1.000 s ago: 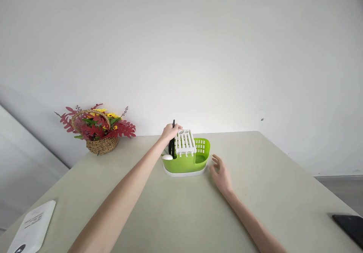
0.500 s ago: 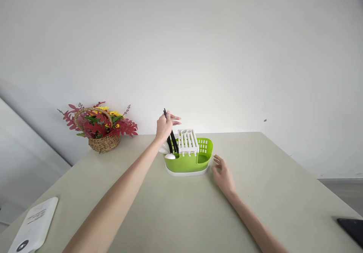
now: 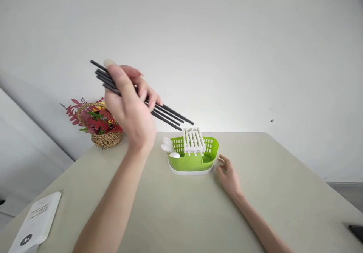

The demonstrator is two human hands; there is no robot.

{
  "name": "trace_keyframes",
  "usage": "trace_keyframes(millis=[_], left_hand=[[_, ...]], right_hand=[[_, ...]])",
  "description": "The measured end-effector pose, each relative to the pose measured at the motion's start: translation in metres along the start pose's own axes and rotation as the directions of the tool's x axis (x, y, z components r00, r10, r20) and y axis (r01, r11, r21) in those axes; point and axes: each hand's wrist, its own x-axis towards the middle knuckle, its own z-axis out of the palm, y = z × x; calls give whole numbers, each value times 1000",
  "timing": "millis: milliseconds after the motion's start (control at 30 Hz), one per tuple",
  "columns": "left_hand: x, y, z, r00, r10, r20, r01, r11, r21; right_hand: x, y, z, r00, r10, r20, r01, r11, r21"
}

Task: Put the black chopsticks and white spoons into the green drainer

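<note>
My left hand is raised above the table, closed around several black chopsticks that slant down to the right. Their lower ends are just above and left of the white slotted rack. That rack sits across the green plastic basket, which stands on a white base tray. White spoons stick out of the basket's left end. My right hand rests on the table close to the basket's right end, fingers loosely curved and apart, holding nothing.
A wicker basket of artificial red and yellow flowers stands at the back left by the wall. A white device lies at the table's front left. The corner of a dark object shows at the right edge.
My left hand has lifted the chopsticks out of the green basket and brought them up, left and closer. My right hand keeps its place beside the basket; the view has shifted slightly.
</note>
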Motion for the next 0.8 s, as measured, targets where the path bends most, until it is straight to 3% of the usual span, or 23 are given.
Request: trace_keyframes(millis=[167, 333, 500, 633, 800], left_hand=[[2, 27, -23, 957, -279, -82, 259, 947, -190], [-3, 27, -52, 887, -462, -9, 438, 847, -300], [-12, 16, -102, 755, -654, 46, 626, 697, -351], [-20, 2, -155, 597, -799, 74, 792, 571, -217], [-38, -20, -214, 458, -888, 41, 873, 458, 167]], right_hand=[[-1, 1, -1, 999, 5, 35, -5, 1000, 6], [-1, 0, -2, 999, 12, 47, -12, 1000, 0], [-3, -2, -3, 998, 34, 61, -33, 999, -13], [-4, 1, -4, 998, 33, 56, -32, 999, -23], [-4, 5, -4, 998, 30, 56, -29, 999, -18]])
